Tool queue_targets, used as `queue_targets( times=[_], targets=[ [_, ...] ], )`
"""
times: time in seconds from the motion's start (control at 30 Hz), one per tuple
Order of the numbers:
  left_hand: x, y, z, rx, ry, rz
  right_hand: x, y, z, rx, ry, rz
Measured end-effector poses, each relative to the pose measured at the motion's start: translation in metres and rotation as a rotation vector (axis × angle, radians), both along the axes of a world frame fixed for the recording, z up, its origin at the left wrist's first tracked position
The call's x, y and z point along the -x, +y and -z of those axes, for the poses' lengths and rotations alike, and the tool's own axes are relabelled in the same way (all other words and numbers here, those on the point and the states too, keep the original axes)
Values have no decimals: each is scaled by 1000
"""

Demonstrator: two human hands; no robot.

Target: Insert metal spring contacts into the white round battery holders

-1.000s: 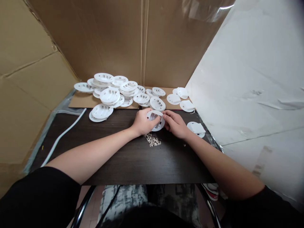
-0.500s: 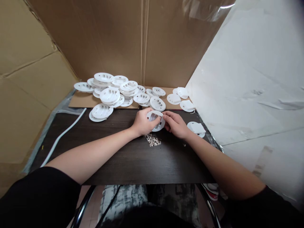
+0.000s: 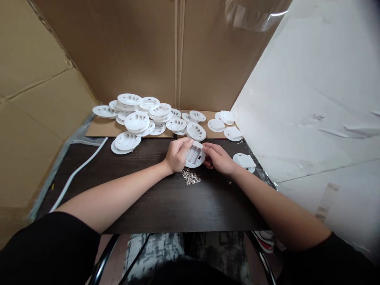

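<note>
My left hand (image 3: 176,154) and my right hand (image 3: 218,158) both grip one round white plastic disc (image 3: 195,156) just above the dark wooden table (image 3: 166,202). The disc shows ribbed slots on its upper face. Left fingers curl over its left edge; right fingers pinch its right edge. A small heap of shiny metal clips (image 3: 190,175) lies on the table right below the disc, between my wrists.
A pile of several white discs (image 3: 142,116) covers the cardboard at the table's far edge. Another disc (image 3: 245,161) lies to the right of my right hand. A white cable (image 3: 75,172) runs along the left. Cardboard walls stand behind and left, a white sheet on the right.
The disc in my hands has been turned, so its ribbed slotted face now shows instead of the side with a metal part. Both hands stayed in place.
</note>
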State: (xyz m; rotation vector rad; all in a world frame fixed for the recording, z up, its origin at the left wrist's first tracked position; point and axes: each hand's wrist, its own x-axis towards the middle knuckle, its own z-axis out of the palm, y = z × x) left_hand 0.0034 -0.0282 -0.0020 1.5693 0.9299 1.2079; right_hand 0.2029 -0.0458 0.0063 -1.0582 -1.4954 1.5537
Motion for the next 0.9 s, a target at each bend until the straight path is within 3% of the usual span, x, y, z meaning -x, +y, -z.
queue_targets(
  times=[0.43, 0.6, 0.9],
  targets=[
    [1, 0, 2, -2, 19, 12, -2, -1, 0, -139, -157, 17],
    [1, 0, 1, -33, 43, -16, -2, -5, 4, -317, -255, 20],
    [1, 4, 6, -138, -5, -39, -2, -5, -1, -402, -239, 98]
  ],
)
